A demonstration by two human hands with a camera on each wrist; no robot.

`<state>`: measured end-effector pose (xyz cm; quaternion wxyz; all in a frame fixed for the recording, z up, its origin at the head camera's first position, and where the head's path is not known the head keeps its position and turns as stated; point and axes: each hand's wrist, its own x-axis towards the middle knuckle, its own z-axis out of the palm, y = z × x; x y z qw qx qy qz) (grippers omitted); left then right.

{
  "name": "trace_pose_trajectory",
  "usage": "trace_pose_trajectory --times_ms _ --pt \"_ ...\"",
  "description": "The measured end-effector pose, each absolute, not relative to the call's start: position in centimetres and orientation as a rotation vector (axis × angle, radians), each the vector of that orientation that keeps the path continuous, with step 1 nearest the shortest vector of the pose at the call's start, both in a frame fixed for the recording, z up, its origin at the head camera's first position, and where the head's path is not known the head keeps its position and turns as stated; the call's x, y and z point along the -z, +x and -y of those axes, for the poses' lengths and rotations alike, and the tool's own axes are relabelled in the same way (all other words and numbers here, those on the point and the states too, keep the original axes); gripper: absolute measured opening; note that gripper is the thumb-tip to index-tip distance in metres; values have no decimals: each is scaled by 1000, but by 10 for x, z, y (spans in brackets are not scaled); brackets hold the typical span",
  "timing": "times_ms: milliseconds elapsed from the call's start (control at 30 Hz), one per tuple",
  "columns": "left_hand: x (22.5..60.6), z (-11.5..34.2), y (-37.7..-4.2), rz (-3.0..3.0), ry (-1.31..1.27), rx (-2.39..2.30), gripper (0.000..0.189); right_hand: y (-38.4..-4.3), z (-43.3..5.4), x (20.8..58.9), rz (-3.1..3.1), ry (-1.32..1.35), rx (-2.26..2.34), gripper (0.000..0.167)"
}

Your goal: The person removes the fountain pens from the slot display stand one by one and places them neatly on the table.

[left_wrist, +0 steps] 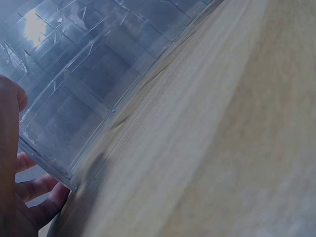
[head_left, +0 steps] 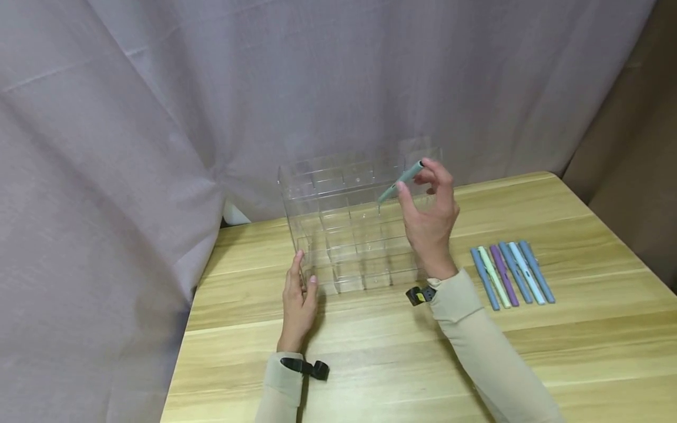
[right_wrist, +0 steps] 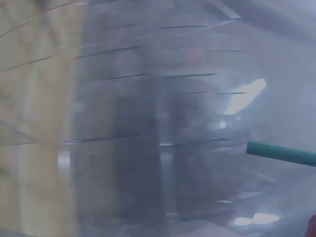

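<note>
A clear plastic organizer (head_left: 349, 275) with several compartments in stepped rows stands toward the back of the table. My left hand (head_left: 300, 305) holds its front left corner; in the left wrist view the thumb is on the front side and the fingers (left_wrist: 37, 187) lie round the side edge. My right hand (head_left: 431, 226) pinches a teal pen (head_left: 403, 180) between thumb and fingers, tilted, above the organizer's upper right part. One end of that pen (right_wrist: 281, 153) shows at the right of the right wrist view, apart from the blurred compartments.
To the right of the organizer, several pens (head_left: 509, 276) in blue, pale green, purple and light blue lie side by side on the wooden table (head_left: 592, 329). A grey curtain (head_left: 338, 76) hangs behind the table and along its left side.
</note>
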<state>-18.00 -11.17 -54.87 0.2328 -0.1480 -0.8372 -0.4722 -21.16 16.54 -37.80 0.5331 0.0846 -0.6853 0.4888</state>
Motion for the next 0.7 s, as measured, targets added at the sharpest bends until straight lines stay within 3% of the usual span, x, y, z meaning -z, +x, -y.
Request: trace_pose_trajectory --times_ms 333,533,700 --pt "548 114 -182 2294 -418 1294 71 -161 -201 342 1517 323 -1608 54" --pt "548 117 -184 2281 -420 1286 70 -150 -239 357 1447 263 -1874 47" --pt "548 115 -184 2283 -424 1284 70 -146 -282 385 1394 56 -1991 38"
